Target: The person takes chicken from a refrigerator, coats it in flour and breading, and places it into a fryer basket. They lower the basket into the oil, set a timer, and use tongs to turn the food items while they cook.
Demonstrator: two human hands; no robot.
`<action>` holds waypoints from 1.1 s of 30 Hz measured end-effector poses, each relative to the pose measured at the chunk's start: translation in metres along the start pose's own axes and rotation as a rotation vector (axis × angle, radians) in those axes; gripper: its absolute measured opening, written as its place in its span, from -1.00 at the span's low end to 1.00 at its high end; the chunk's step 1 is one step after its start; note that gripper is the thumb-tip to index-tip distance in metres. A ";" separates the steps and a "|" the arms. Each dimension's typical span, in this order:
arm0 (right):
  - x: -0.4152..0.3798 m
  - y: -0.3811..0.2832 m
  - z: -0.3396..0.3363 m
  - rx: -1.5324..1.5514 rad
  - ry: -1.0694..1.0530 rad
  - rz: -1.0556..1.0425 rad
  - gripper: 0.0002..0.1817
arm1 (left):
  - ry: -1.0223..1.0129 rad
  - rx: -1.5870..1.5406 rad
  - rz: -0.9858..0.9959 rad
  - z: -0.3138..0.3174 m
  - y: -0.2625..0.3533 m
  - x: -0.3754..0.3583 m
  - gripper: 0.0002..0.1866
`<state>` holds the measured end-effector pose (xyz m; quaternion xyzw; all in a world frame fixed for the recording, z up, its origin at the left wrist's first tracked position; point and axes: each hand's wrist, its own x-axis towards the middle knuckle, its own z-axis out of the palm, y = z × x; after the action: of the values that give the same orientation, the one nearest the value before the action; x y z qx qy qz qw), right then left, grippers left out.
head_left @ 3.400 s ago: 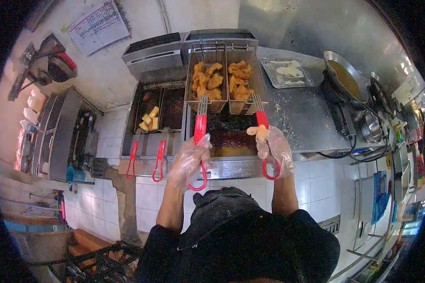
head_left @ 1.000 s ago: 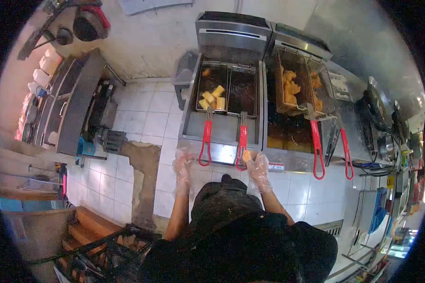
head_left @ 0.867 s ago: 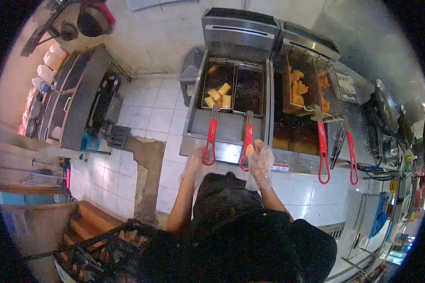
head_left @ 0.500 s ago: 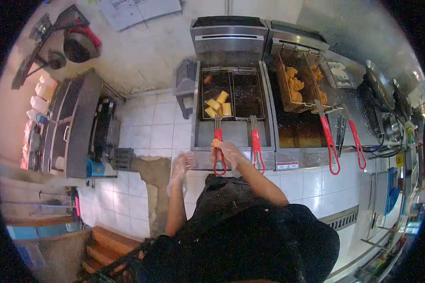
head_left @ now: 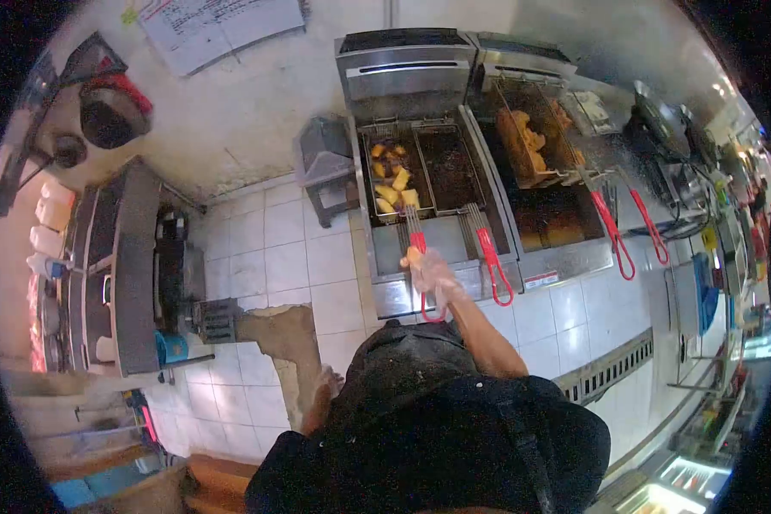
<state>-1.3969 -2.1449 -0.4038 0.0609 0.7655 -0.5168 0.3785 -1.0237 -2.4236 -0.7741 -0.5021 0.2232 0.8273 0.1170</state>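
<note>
My right hand (head_left: pixel 438 278), in a clear plastic glove, is closed round the red handle (head_left: pixel 417 242) of the left fry basket (head_left: pixel 400 147). That basket sits in the fryer well, holding yellow chunks of food (head_left: pixel 393 189) toward the front and darker browned ones farther back. My left hand (head_left: pixel 327 382) hangs low beside the dark apron (head_left: pixel 385 364), partly covered by it, its fingers apart and nothing visible in them. A second fry basket (head_left: pixel 451 163) rests in the same fryer, its red handle (head_left: pixel 493 263) just right of my right hand.
Raised baskets with fried, breaded pieces (head_left: pixel 520 135) stand over the right fryer (head_left: pixel 548 224). Tongs and pans (head_left: pixel 657 128) lie farther right. A grey stand (head_left: pixel 324 152) is left of the fryer, and a dark metal shelf unit (head_left: pixel 128 257) stands by the left wall.
My left hand has dropped back toward my body. The yellow chunks are spread farther back, with dark pieces now showing behind them. My right hand stays on the handle; the view has shifted.
</note>
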 end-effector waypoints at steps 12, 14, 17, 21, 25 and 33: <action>-0.012 0.005 0.001 0.567 -0.172 0.011 -0.77 | 0.024 0.278 0.041 0.100 0.078 -0.029 -0.43; -0.013 0.000 0.002 0.693 -0.227 -0.056 -0.68 | 0.024 0.303 0.071 0.117 0.090 -0.047 -0.44; -0.041 -0.008 0.014 0.686 -0.045 -0.109 -0.63 | 0.066 0.347 0.127 0.136 0.098 -0.051 -0.47; -0.022 0.019 0.000 -0.123 -0.090 -0.402 -0.79 | -0.231 0.196 0.061 0.011 0.067 0.026 -0.49; -0.039 -0.029 0.000 -0.531 0.087 -0.407 -0.87 | -0.232 0.683 -0.114 0.123 0.115 0.082 -0.59; -0.028 0.011 0.009 0.329 -0.094 -0.258 -0.81 | -0.452 0.566 -0.123 0.100 0.115 0.066 -0.58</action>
<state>-1.3674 -2.1396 -0.3956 -0.0008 0.6538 -0.6814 0.3291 -1.1808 -2.4771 -0.7641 -0.2671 0.3809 0.8142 0.3472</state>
